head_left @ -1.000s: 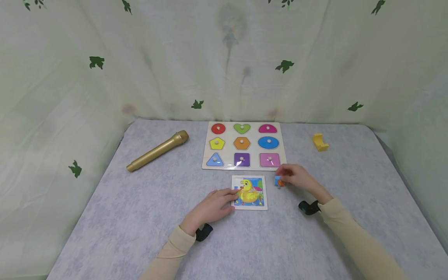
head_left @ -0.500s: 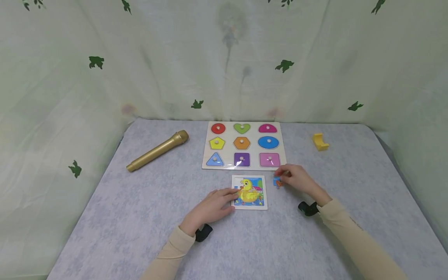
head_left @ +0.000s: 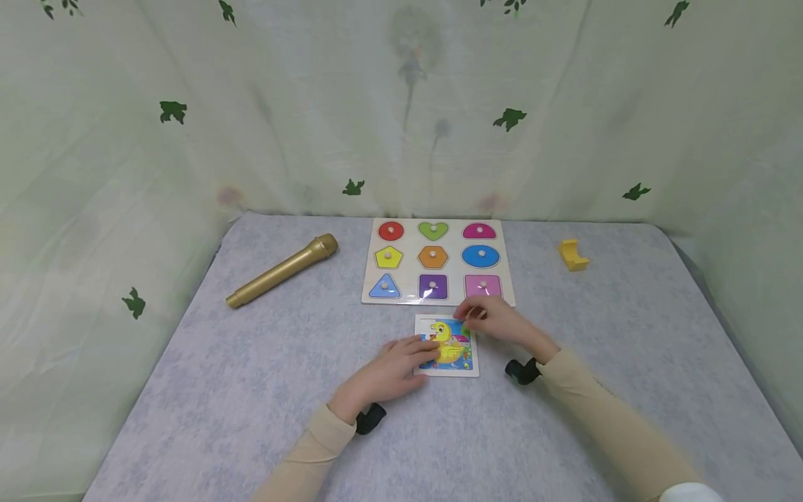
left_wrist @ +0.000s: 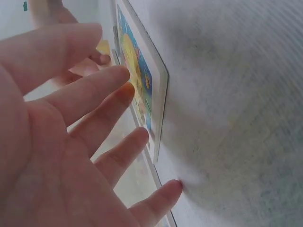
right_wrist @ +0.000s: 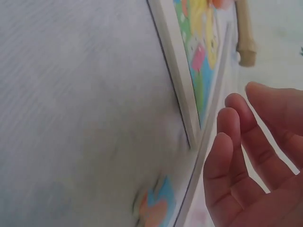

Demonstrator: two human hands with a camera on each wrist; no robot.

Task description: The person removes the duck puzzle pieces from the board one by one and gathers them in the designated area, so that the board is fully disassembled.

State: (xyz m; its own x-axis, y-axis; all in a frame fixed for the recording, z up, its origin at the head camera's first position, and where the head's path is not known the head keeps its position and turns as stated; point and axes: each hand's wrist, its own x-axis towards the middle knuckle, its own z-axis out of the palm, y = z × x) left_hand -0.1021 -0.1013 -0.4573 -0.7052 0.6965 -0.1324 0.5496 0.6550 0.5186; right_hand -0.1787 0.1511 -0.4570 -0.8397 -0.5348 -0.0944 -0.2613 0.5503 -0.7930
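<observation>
A small jigsaw puzzle with a yellow duck lies in a white-framed tray (head_left: 447, 374) at the middle of the table. My left hand (head_left: 392, 368) reaches over its left side, fingers spread and fairly straight, fingertips over the duck in the head view. At the tray's upper right corner hovers my right hand (head_left: 500, 323), its fingers loosely bent, with nothing visible between thumb and fingertips in the right wrist view. A loose blue and orange puzzle piece (right_wrist: 160, 207) rests on the table beside the tray; in the head view the right hand hides it. The picture's upper left corner shows white.
Behind the tray lies a knobbed shape board (head_left: 410, 273) with several coloured shapes. A gold microphone (head_left: 282, 272) is at the left, and a small yellow block-like piece (head_left: 574, 256) at the back right. A leaf-patterned curtain (head_left: 282, 104) closes off the back and sides.
My right hand has let go of the blue and orange piece and moved left to the tray's upper right corner. The left hand has shifted slightly right, farther over the duck.
</observation>
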